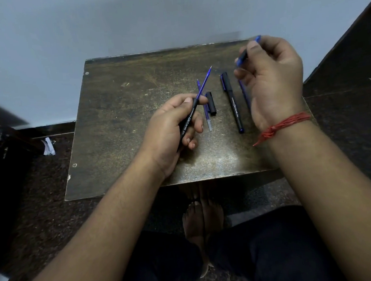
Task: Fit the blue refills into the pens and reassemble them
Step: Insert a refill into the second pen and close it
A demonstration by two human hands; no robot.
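The black pen barrel is held above the small dark table, tilted with its open end pointing up and away from the person. A blue refill projects from that open end, its metal tip uppermost. The left hand grips the barrel: the thumb lies on top near the open end and the fingers curl round the lower part, where white lettering shows.

Just right of the barrel, a black cap lies flat on the table. A second blue refill lies beside the cap, on its left, partly hidden by the left hand's forefinger; its clear end points toward the person.

Further right of the barrel, an assembled black pen lies on the table with cap fitted and blue end plug nearest the person. A third blue refill lies just right of this pen, partly covered by the right hand.

The right hand is raised above the far right part of the table, well right of the barrel. Its thumb and fingers pinch a small blue-and-black pen part; the part is blurred and its type cannot be determined. A red thread bracelet encircles the right wrist.
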